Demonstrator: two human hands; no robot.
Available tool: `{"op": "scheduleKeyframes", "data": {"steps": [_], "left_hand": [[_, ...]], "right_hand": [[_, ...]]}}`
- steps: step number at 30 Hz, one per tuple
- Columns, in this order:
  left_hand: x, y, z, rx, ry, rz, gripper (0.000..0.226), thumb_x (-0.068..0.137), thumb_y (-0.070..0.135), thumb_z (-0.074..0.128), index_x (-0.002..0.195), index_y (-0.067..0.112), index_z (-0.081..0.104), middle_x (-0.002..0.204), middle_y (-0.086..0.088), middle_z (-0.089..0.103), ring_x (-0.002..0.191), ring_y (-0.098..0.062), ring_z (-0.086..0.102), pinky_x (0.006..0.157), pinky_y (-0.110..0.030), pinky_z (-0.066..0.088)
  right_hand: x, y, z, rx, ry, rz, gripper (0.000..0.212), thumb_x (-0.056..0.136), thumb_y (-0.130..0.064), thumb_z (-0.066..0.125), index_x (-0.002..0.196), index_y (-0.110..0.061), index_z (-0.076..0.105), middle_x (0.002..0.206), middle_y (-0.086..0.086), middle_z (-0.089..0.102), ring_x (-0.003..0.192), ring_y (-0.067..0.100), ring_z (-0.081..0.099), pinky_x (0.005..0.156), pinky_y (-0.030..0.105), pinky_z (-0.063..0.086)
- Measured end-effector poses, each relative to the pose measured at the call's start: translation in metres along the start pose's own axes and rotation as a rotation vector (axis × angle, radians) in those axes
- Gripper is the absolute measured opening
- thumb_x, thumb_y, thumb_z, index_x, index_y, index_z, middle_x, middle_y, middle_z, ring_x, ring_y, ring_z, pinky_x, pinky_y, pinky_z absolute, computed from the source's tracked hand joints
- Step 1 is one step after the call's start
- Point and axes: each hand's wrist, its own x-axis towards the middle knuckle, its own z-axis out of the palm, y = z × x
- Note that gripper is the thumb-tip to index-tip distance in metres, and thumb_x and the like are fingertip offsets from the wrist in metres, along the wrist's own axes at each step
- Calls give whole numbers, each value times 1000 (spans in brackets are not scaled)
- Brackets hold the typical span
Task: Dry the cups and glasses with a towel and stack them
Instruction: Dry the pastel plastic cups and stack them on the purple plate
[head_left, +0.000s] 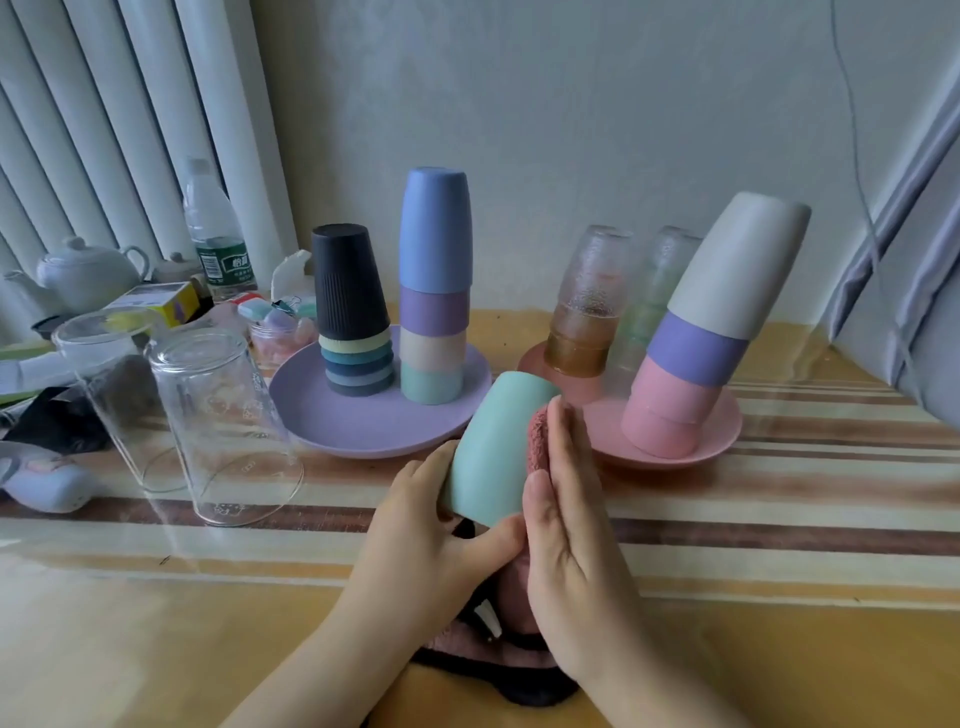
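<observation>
My left hand (441, 525) grips a mint green cup (493, 447) near its rim, tilted with its base pointing away from me. With straight fingers, my right hand (558, 525) presses a pink towel (537, 434) against the cup's right side. The towel hangs down between my wrists. A purple plate (384, 431) carries two upside-down stacks: a dark cup stack (353, 312) and a blue-topped stack (435, 286). On a pink plate (722, 431) leans a grey-topped stack (711, 322). Behind it stand stacked textured glasses (587, 306).
Two clear glasses (218, 421) stand upside down at the left. Behind them are a water bottle (215, 239), a white teapot (85, 270), small boxes and clutter. A striped cloth under a clear cover lies on the table. A grey curtain (909, 260) hangs at the right.
</observation>
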Motion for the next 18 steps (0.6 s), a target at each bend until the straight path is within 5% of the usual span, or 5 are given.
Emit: {"op": "scheduleKeyframes", "data": {"steps": [3,6,8,13,18], "left_hand": [[-3,7,-4,-87,-132,-18,54,63,50,70,114,35,64,100,7,73,96,-12,67,83,-36,55],[-7,14,-7,-277,-253,-87,48,63,44,70,109,32,67,95,4,74,85,-11,70,71,-25,54],[-9,15,-8,-386,-267,-119,49,60,43,69,107,29,69,96,5,75,86,-7,69,70,-16,51],[-8,9,-4,-666,-232,-149,44,62,37,66,103,25,75,109,-9,73,100,-20,69,90,-31,54],[-4,2,-10,-648,-163,-169,49,60,47,64,106,33,73,112,-8,72,105,-25,65,99,-39,49]], "right_hand": [[8,-4,-12,208,-10,115,46,91,-50,35,135,-47,20,155,-18,17,141,-8,14,114,14,18],[15,-9,-26,456,26,187,37,97,-37,39,132,-47,30,140,-28,39,122,-10,26,96,3,30],[19,-9,-31,586,39,222,36,95,-40,43,130,-45,39,135,-32,44,125,-10,33,107,15,29],[11,-3,-29,652,-52,477,80,64,-73,63,123,-19,60,120,3,65,116,21,57,107,51,38],[5,-4,-10,851,-75,720,57,77,-56,57,106,-9,70,101,15,72,95,25,68,89,37,52]]}}
